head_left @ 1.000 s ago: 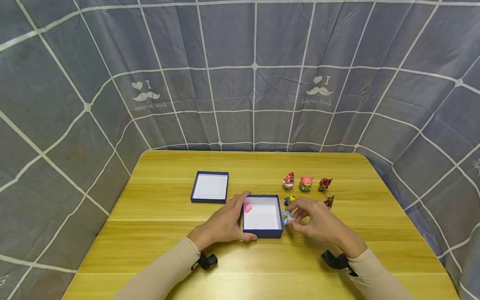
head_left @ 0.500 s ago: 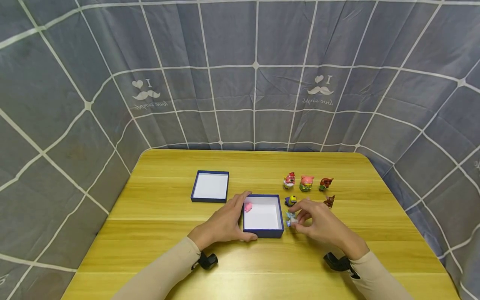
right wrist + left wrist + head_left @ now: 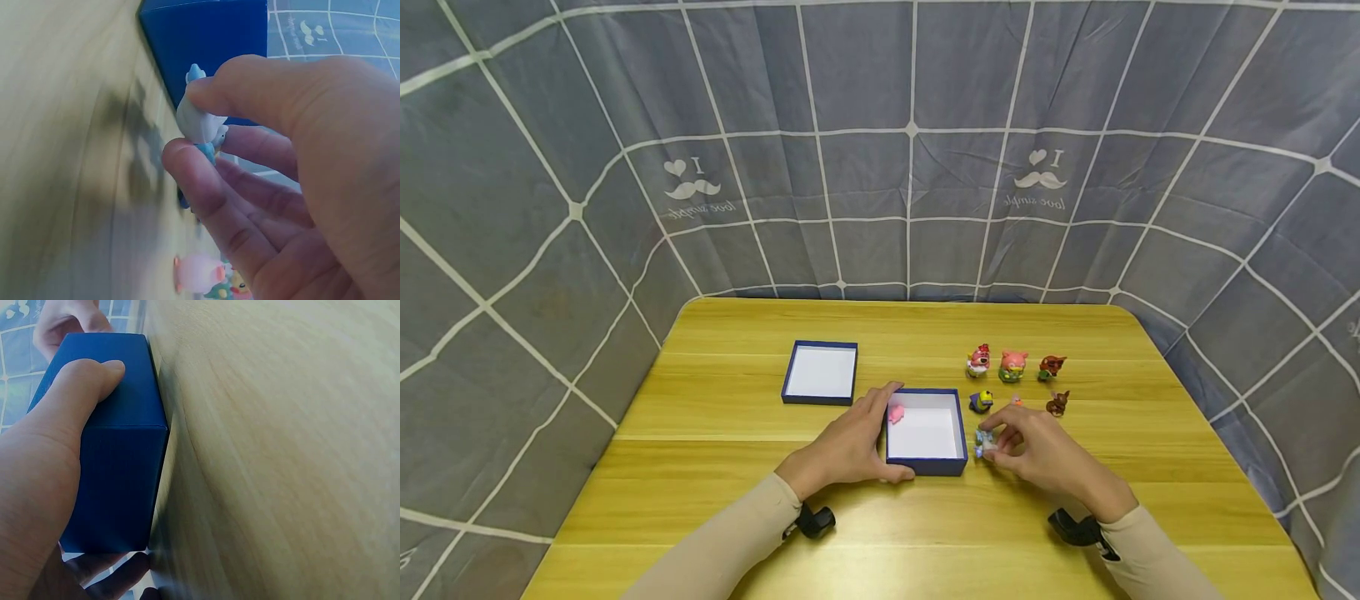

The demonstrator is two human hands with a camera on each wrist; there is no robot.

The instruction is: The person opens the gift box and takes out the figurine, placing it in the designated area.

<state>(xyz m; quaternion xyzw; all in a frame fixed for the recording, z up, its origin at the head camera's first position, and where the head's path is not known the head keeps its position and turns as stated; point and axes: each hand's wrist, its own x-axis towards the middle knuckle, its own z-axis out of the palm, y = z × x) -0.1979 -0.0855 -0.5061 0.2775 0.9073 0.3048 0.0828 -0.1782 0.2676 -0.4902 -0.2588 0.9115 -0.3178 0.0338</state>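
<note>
A square blue box (image 3: pixel 927 467) with a white inside stands on the table, and a small pink figurine (image 3: pixel 897 414) lies in its far left corner. My left hand (image 3: pixel 853 442) grips the box from its left side. Its thumb (image 3: pixel 103 378) presses the near wall while the other fingers reach round the back. Just right of the box, my right hand (image 3: pixel 1033 437) pinches a small light-blue and white figurine (image 3: pixel 199 119) between thumb and index finger. That figurine seems to be held slightly off the table; part of it is covered by the fingers.
A shallow blue lid (image 3: pixel 822 372) lies inside up, behind and left of the box. Several figurines stand on the right: a red-and-white one (image 3: pixel 978 362), a pink pig (image 3: pixel 1012 367), a dark red one (image 3: pixel 1051 367), a yellow-headed one (image 3: pixel 981 402) and a brown one (image 3: pixel 1057 403).
My right hand has drawn the light-blue figurine a little to the right, away from the box wall, and slightly nearer me. The left hand and the box stay where they were.
</note>
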